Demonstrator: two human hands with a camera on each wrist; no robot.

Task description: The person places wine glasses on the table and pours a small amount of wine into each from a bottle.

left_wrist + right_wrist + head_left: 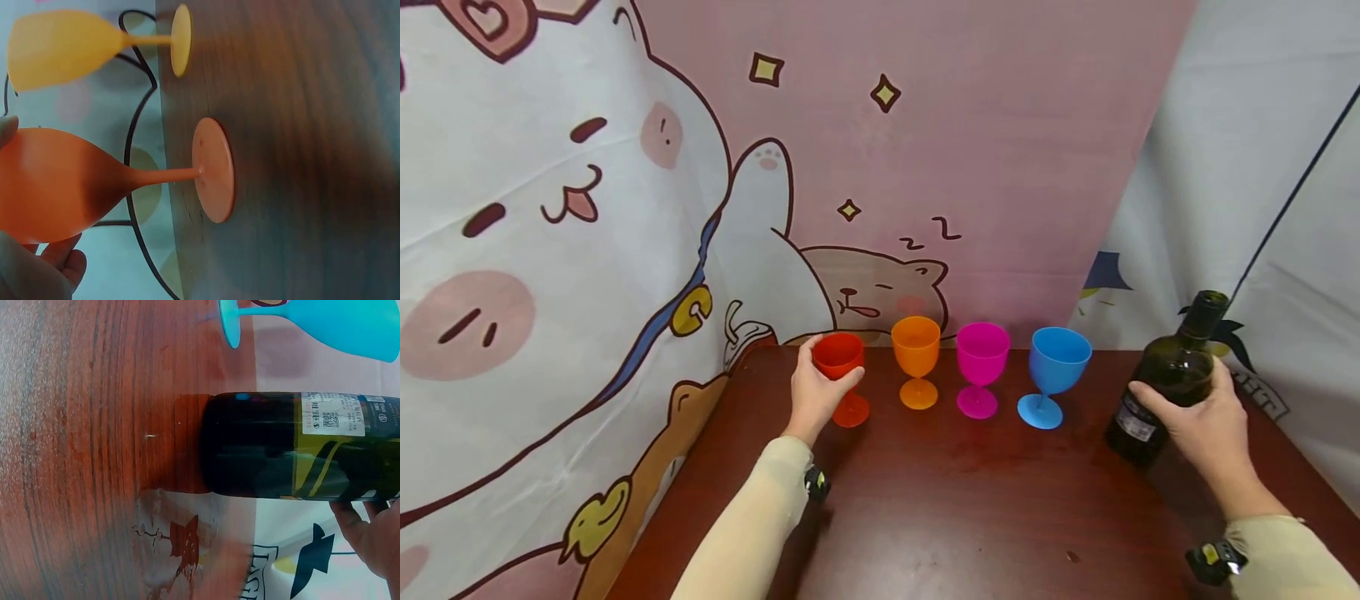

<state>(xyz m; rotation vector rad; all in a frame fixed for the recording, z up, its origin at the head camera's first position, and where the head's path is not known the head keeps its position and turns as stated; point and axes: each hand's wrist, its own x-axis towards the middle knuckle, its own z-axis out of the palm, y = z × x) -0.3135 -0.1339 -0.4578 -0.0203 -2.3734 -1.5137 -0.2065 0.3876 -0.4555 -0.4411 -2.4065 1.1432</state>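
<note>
At the left of the row, my left hand [815, 397] holds a red goblet [842, 354] by its bowl, thumb on the near side. In the left wrist view this goblet [69, 184] stands upright, its round foot at the tabletop. My right hand [1210, 429] grips a dark green wine bottle [1172, 367] around its upper body. The bottle has an uncapped-looking neck and a white label, and its base is close over the table at the right. Nearest to the bottle is a blue goblet [1058, 362].
Between the red and blue goblets stand an orange goblet [916, 346] and a magenta goblet [982, 354]. All are near the back edge of the dark brown wooden table [955, 517]. A printed cartoon cloth [1000, 167] hangs right behind and along the left side.
</note>
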